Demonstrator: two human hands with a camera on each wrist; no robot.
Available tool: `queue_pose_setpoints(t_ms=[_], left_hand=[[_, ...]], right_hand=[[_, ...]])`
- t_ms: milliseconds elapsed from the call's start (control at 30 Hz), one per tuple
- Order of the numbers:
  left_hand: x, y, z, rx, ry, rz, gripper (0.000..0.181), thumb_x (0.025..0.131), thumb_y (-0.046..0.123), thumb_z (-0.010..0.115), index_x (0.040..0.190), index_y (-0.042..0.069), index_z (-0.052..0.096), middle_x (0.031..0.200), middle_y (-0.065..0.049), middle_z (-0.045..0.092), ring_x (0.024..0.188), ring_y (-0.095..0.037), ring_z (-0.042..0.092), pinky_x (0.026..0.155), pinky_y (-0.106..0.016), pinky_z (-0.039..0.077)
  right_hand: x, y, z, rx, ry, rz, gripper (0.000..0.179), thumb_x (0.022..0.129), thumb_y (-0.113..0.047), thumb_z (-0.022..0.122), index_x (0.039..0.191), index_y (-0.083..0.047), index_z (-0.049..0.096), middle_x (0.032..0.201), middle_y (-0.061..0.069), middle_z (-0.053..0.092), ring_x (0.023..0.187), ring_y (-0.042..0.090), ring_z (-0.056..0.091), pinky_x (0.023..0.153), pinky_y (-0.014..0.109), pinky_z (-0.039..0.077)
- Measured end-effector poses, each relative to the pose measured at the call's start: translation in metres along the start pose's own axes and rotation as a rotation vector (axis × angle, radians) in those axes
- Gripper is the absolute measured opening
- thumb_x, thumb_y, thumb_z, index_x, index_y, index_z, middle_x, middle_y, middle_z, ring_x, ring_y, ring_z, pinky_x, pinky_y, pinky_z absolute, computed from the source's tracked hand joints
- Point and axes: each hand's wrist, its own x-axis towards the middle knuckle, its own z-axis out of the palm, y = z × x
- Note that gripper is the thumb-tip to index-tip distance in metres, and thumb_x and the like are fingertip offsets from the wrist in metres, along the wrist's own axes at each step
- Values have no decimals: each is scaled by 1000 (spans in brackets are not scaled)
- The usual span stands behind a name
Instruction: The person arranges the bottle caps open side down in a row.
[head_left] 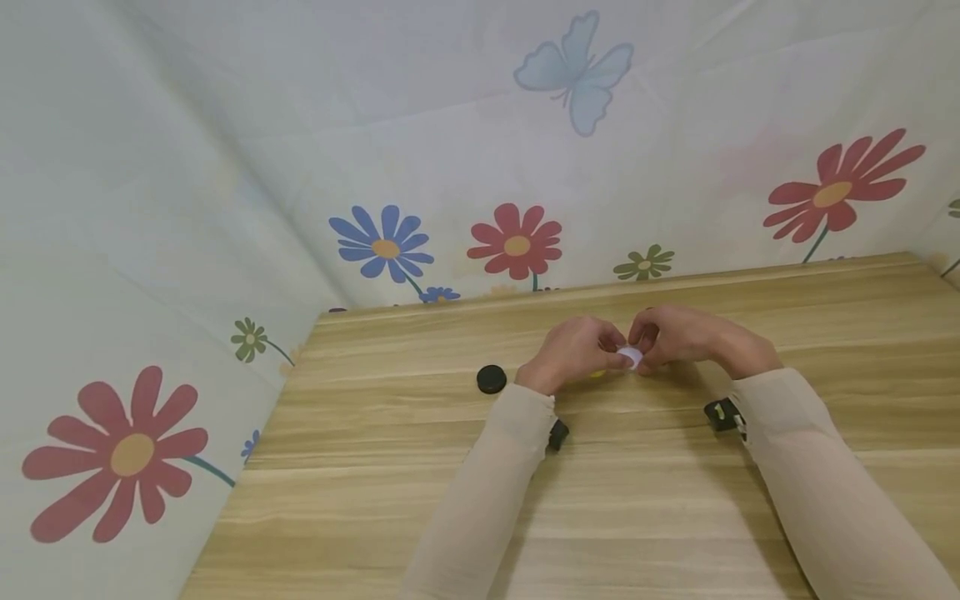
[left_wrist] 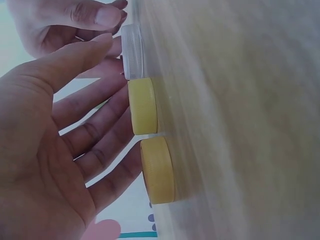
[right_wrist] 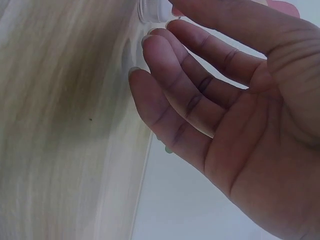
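Observation:
Both hands meet over a small white bottle cap (head_left: 630,357) with a clear rim. My left hand (head_left: 576,352) holds its left side between thumb and fingers, and my right hand (head_left: 677,335) pinches it from the right. In the left wrist view the white cap (left_wrist: 132,52) stands in a row with a yellow cap (left_wrist: 143,106) and an orange-yellow cap (left_wrist: 158,170). The other fingers of the left hand (left_wrist: 60,130) reach behind these two. Seen from the right wrist, only the white cap's edge (right_wrist: 155,10) shows, above the bent fingers of the right hand (right_wrist: 225,110).
A black round cap (head_left: 491,379) lies on the wooden table (head_left: 375,467), left of the left hand. Behind the table's far edge hangs a white cloth (head_left: 450,125) printed with flowers and a butterfly. Black camera mounts (head_left: 722,414) sit at the wrists.

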Motion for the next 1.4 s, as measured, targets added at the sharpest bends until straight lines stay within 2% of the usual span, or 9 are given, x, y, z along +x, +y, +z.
queue_pose_setpoints(t_ms=[267,400,667,933,1100,1400], left_hand=[[3,0,0,-24,44,4,33,100,31,78,127,13,76,106,4,77,93,-4,67,82,-21,50],[7,1,1,-26,84,-8,36,100,30,77,132,14,74,106,4,77,94,-6,68,81,-22,50],[17,11,7,-19,169,-42,39,99,29,77,135,14,73,113,3,78,101,-8,70,82,-20,50],[28,19,11,-14,211,-111,40,99,31,78,136,18,72,118,6,76,106,-9,69,86,-24,51],[36,21,13,-15,205,-144,41,98,31,78,137,18,72,117,6,77,105,-10,69,85,-24,51],[44,26,14,22,172,-171,43,99,32,78,139,16,71,118,5,77,104,-8,69,84,-22,51]], right_hand=[[-3,5,-4,13,63,-46,30,91,-2,78,116,9,66,100,13,69,87,24,64,71,36,54],[-6,10,-6,35,124,-75,26,93,0,76,114,11,66,100,14,70,91,28,66,72,37,56],[-10,16,-9,53,242,-82,23,96,-2,76,114,10,68,103,17,74,95,33,70,74,36,57],[-12,20,-15,-24,344,-24,33,97,-5,74,122,13,64,108,27,70,99,44,68,82,55,56],[-11,26,-16,-27,357,-12,35,97,-6,74,124,14,63,112,31,68,101,46,68,82,55,56],[-7,33,-14,-18,318,17,42,98,-7,73,129,17,58,120,37,65,111,51,64,90,61,53]])
